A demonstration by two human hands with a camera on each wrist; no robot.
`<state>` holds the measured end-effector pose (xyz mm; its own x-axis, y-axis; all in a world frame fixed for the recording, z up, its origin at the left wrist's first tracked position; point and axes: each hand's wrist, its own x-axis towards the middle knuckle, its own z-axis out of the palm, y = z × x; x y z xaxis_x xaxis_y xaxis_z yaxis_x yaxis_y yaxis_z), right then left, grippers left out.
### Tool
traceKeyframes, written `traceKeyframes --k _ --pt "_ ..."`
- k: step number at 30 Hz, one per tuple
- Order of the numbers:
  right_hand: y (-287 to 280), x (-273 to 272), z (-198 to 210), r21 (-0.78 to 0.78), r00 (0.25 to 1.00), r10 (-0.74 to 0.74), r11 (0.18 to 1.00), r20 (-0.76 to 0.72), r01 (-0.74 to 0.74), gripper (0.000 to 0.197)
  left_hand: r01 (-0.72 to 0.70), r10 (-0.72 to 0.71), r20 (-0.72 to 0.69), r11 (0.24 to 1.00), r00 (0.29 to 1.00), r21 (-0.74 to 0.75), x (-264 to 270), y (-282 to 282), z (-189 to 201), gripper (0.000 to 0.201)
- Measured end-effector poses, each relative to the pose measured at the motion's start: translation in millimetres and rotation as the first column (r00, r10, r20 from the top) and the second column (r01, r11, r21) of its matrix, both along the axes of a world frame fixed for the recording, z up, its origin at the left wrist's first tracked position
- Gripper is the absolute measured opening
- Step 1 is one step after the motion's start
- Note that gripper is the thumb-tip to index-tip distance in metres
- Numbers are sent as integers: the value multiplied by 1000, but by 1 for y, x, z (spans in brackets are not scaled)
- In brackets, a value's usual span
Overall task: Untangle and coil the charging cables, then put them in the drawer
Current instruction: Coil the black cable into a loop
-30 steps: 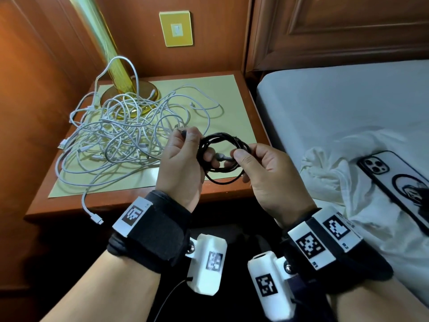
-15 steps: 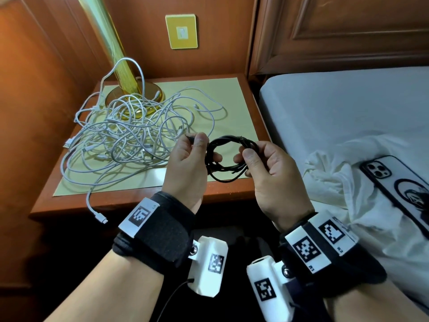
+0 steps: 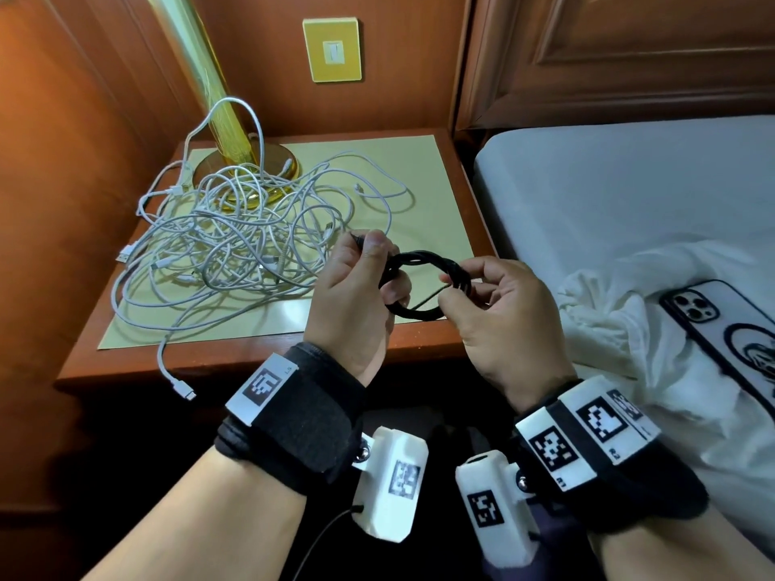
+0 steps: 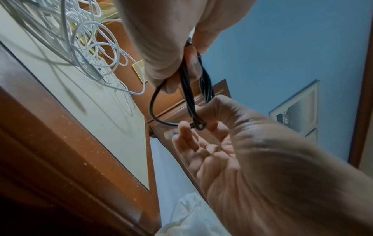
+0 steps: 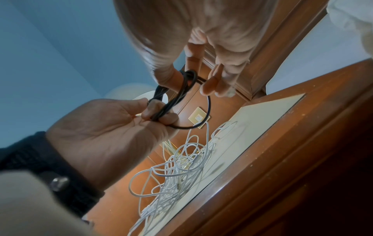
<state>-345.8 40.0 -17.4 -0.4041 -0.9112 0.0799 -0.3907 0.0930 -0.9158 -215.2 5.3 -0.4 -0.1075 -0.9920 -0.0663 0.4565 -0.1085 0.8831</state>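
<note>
Progress: one black cable (image 3: 423, 283) is wound into a small coil and held over the front edge of the table (image 3: 451, 190); its loose tail looks about to be tucked, so this coil seems nearly finished.
Remaining: white cables (image 3: 235, 245) lie in a tangled heap on the table, draped round the lamp base (image 3: 285, 161), one plug hanging over the front edge; none of these is sorted, and no drawer shows in any view.
Left hand (image 3: 356, 304): fingers curled round the coil's left side, thumb and forefinger pinching one plug end above it.
Right hand (image 3: 499, 312): thumb and forefinger pinch the coil's right side where the strands are wrapped; the other fingers are spread loose. The far plug appears to sit near those fingertips, though the wrist view is too blurred to be sure.
Cable's look: thin, black, several tight loops, a single slack strand bowing out beneath.
Nearby: phone (image 3: 729, 341) face down on the bed (image 3: 629, 182).
</note>
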Motion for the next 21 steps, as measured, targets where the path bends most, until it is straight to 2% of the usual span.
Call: traceKeyframes --k 3,12,17,21 --pt "0 -1 2 -18 999 -26 999 34 26 22 5 -5 -6 1000 1000 -17 -1 0 1 24" --pt "1 -5 4 84 990 65 994 122 -76 7 -5 10 65 997 998 -77 -2 1 1 25" --pt "2 -5 5 118 993 80 989 82 -89 9 -15 23 99 996 995 -83 0 -1 0 25" --pt "3 -7 8 215 989 149 965 18 -149 16 -20 41 151 990 988 -139 3 -3 -2 23"
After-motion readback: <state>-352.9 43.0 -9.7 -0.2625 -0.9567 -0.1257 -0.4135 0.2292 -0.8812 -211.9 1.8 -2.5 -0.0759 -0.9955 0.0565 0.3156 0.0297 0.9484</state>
